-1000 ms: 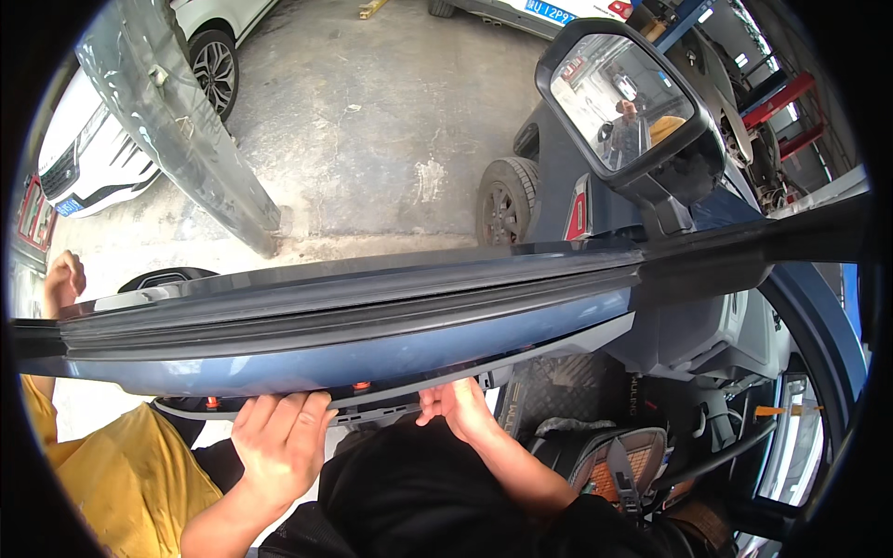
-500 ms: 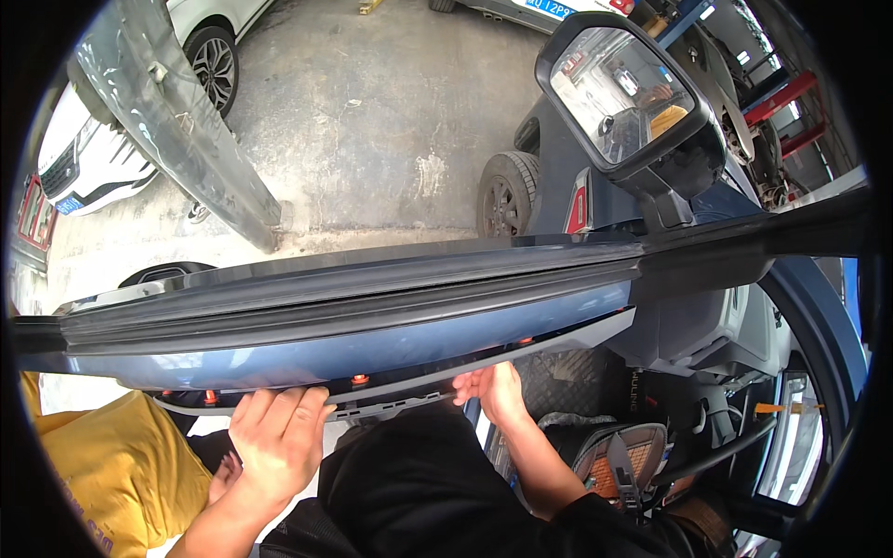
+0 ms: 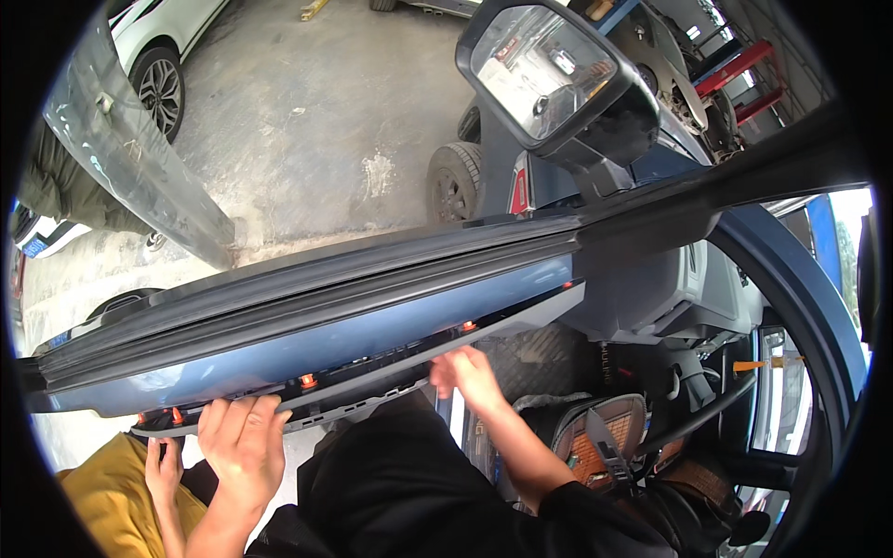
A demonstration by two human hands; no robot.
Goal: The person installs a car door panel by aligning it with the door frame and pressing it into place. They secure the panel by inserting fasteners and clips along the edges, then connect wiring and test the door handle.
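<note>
A long grey and black door trim panel (image 3: pixel 372 379) hangs slightly apart from the blue car door (image 3: pixel 307 339). Orange clips (image 3: pixel 309 380) show in the gap between them. My left hand (image 3: pixel 244 446) is closed over the panel's edge, left of the middle. Beside the panel's lower edge, farther right, is my right hand (image 3: pixel 468 377); its fingers are loosely bent, apart and slightly blurred. Another person's hand (image 3: pixel 164 470) reaches up to the panel's left end; that person wears a mustard-yellow top (image 3: pixel 130 498).
A side mirror (image 3: pixel 563 84) juts out beyond the door. A metal post (image 3: pixel 139 153) and a white car (image 3: pixel 172 33) stand past it on the concrete floor (image 3: pixel 307 121). At right are the grey dashboard (image 3: pixel 642 288), steering wheel (image 3: pixel 716 414) and a bag-like item (image 3: pixel 605 437).
The view has shifted, with the door and panel now lower left and more tilted. The other person's hand has risen to the panel's left end. My right hand's fingers have loosened beside the panel.
</note>
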